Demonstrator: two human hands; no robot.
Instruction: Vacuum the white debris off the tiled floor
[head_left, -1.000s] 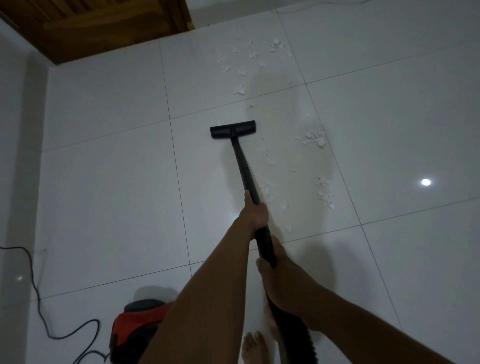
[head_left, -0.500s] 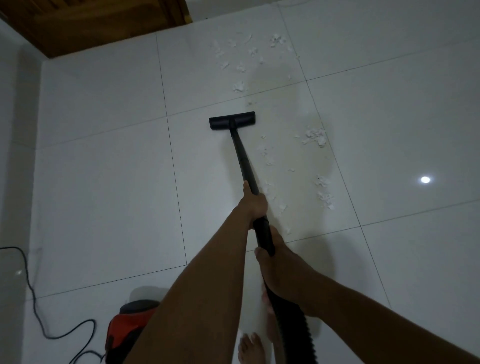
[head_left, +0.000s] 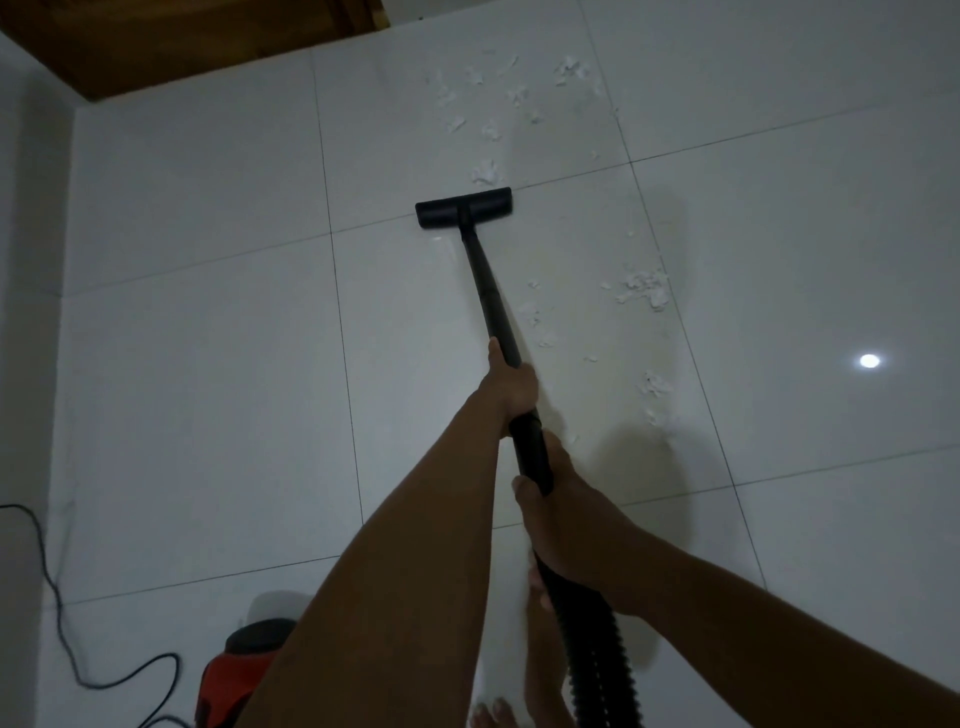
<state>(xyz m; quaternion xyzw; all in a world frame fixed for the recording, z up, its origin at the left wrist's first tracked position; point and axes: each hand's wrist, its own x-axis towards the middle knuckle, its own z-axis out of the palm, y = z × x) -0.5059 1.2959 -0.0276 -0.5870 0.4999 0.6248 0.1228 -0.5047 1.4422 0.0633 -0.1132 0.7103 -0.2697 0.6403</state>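
The tiled floor (head_left: 197, 364) fills nearly the whole view: big glossy white tiles with thin dark grout lines. A brown wooden panel (head_left: 182, 36) borders it at the top left.

The vacuum's red and black body (head_left: 244, 670) sits at the bottom edge, partly hidden by the left forearm. A ribbed black hose (head_left: 597, 649) runs up from the bottom edge into a straight black wand (head_left: 488, 291), which ends in a flat, wide black floor head (head_left: 464, 208) lying on the floor beside a grout line.

The left hand (head_left: 511, 387) grips the wand about halfway up, fingers curled round it and thumb laid along the tube. The right hand (head_left: 561, 514) holds the thicker section just below, where the wand meets the hose, fingers wrapped round it.

The white debris (head_left: 644, 291) looks like small torn, fluffy flakes, barely paler than the tiles. One clump (head_left: 485, 174) lies just beyond the floor head, nearly touching it. Loose bits (head_left: 519, 93) are scattered on the far tile, and more patches (head_left: 654, 387) trail down to the right of the wand.

A thin black cord (head_left: 62, 613) snakes along the lower left. A bright round light reflection (head_left: 869, 360) shines on a tile at the right. Bare toes (head_left: 493, 714) show at the bottom edge.
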